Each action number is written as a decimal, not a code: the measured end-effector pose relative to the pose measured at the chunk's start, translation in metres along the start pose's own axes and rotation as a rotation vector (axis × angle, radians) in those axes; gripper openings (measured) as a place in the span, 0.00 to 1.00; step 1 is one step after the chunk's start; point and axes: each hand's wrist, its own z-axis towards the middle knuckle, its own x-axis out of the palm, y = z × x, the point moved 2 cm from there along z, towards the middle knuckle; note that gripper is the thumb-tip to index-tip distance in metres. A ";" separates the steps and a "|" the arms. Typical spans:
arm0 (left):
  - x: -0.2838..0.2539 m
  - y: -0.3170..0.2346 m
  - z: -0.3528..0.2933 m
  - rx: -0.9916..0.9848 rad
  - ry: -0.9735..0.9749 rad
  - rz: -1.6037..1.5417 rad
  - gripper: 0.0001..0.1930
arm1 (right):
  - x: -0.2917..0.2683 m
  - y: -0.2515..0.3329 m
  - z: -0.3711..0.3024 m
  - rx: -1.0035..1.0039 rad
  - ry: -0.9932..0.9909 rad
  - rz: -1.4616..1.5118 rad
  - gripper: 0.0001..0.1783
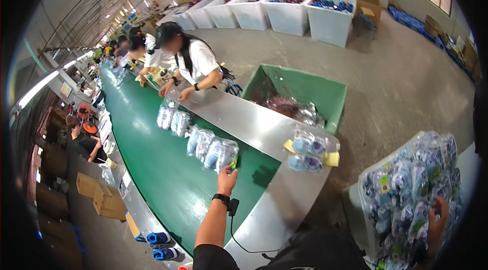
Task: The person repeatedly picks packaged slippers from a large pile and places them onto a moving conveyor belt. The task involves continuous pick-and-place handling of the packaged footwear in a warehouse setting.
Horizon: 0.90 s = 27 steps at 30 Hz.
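Note:
Beside the near end of a row of clear-bagged light-blue shoes (221, 152) on the green conveyor belt (168, 188) is my left hand (226, 180). Its fingers are apart near the bag, and their spread shadow falls on the belt. A watch and a cabled black device sit on that wrist. At the lower right, my right hand (438, 215) curls its fingers on a bagged pair of shoes in a heaped bin (354, 201); its fingertips are partly hidden. Further bagged shoes (173, 117) lie up the belt.
On the metal ledge lie two bagged pairs of shoes (306, 153) with yellow cards. A green bin (325, 100) of plastic-wrapped things stands beyond. A co-worker (195, 61) leans over the belt. Blue shoes (163, 247) stand at lower left; white tubs (330, 26) line the back.

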 end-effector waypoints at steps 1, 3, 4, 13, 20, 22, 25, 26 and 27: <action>-0.001 0.004 0.015 -0.005 -0.045 0.015 0.35 | 0.005 0.005 -0.004 -0.007 0.015 -0.040 0.28; -0.002 0.008 0.041 0.049 -0.166 0.066 0.33 | 0.012 0.019 -0.006 0.076 0.058 -0.106 0.29; -0.001 0.009 0.053 0.033 -0.211 0.098 0.32 | 0.011 0.033 -0.003 -0.033 0.070 -0.128 0.25; 0.025 0.033 0.091 -0.053 -0.300 0.267 0.24 | 0.023 0.107 -0.015 -0.009 0.242 -0.319 0.20; 0.066 0.017 0.014 0.015 -0.200 0.116 0.35 | 0.042 0.106 -0.015 -0.059 0.256 -0.312 0.21; 0.076 0.004 -0.018 0.071 -0.148 0.131 0.37 | 0.048 0.098 -0.009 0.015 0.356 -0.288 0.23; 0.095 -0.006 -0.078 0.159 -0.142 0.080 0.40 | 0.068 0.096 -0.017 -0.249 0.217 -0.120 0.28; 0.105 -0.006 -0.095 0.156 -0.130 0.081 0.41 | 0.072 0.094 -0.020 -0.182 0.200 -0.128 0.26; 0.114 -0.006 -0.113 0.219 -0.175 0.067 0.43 | 0.073 0.097 -0.020 -0.260 0.201 -0.087 0.24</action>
